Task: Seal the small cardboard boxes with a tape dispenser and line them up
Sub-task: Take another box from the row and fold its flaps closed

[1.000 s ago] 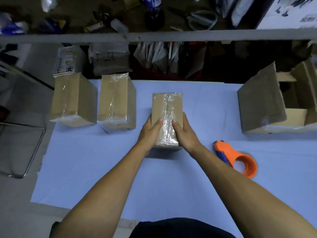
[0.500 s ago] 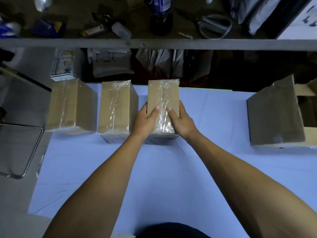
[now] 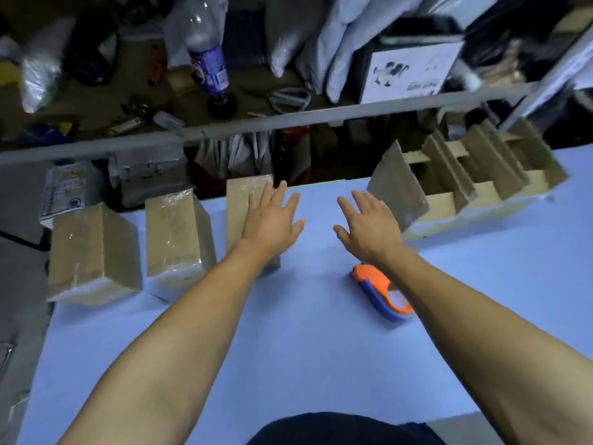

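- i count three taped boxes (image 3: 175, 234) in a row left of the tape dispenser (image 3: 380, 292).
- left hand (image 3: 272, 220) and right hand (image 3: 369, 228) hover spread, holding nothing.
- open boxes (image 3: 462, 178) beyond the dispenser look unsealed.

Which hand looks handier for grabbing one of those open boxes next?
Probably the right hand. It hangs open beside the nearest open box on the right, with the tape dispenser just below its wrist. The left hand is over the third sealed box, farther away.
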A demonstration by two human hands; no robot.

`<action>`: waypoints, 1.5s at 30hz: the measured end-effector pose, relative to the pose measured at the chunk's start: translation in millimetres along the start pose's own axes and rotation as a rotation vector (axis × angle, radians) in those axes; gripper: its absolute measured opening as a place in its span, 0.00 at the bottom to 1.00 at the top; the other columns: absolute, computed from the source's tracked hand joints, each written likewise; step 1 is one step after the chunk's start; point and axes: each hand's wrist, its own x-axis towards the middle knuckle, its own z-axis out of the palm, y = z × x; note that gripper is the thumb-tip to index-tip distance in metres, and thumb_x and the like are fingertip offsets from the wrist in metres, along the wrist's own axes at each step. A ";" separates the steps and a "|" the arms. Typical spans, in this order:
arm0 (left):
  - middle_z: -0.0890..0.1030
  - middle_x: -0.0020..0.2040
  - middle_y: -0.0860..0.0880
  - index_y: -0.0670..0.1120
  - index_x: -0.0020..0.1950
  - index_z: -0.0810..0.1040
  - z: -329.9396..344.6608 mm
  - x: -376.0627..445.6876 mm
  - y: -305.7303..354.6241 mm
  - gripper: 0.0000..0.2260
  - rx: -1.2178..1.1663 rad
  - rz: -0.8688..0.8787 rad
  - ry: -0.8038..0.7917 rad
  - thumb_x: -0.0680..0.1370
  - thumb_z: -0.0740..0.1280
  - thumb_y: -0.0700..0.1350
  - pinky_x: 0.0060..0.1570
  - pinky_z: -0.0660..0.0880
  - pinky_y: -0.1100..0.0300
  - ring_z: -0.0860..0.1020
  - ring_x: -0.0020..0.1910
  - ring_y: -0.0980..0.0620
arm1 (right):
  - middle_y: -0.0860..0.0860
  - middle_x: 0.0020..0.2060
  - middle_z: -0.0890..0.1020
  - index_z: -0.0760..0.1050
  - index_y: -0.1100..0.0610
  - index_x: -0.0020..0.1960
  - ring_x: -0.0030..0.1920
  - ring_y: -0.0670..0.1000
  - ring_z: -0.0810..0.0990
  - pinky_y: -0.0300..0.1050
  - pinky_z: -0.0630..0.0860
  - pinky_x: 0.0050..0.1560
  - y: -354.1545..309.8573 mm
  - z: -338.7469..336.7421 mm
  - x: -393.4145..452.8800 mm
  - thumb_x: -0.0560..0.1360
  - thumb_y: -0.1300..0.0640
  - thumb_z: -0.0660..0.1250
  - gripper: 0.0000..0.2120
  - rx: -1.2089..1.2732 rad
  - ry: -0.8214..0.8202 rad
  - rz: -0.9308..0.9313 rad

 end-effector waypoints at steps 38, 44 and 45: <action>0.79 0.58 0.54 0.55 0.73 0.67 29.1 26.6 261.7 0.18 -1.065 -0.484 0.194 0.82 0.61 0.51 0.45 0.72 0.65 0.77 0.49 0.58 | 0.51 0.66 0.75 0.66 0.54 0.72 0.65 0.52 0.72 0.44 0.68 0.60 218.7 27.5 -54.2 0.85 0.54 0.52 0.17 1.124 0.126 0.340; 0.81 0.60 0.49 0.48 0.68 0.75 62.6 52.4 244.9 0.21 -1.554 -0.707 -0.100 0.79 0.67 0.57 0.43 0.75 0.59 0.80 0.55 0.51 | 0.46 0.63 0.77 0.69 0.46 0.72 0.64 0.50 0.74 0.49 0.70 0.67 216.7 46.3 -38.7 0.82 0.39 0.52 0.22 1.381 -0.144 0.458; 0.80 0.63 0.50 0.48 0.70 0.73 69.3 52.9 244.2 0.26 -1.610 -0.714 -0.141 0.76 0.69 0.60 0.45 0.77 0.58 0.80 0.58 0.52 | 0.44 0.61 0.77 0.69 0.46 0.71 0.63 0.48 0.74 0.48 0.70 0.67 217.0 49.8 -38.3 0.82 0.39 0.53 0.22 1.398 -0.162 0.450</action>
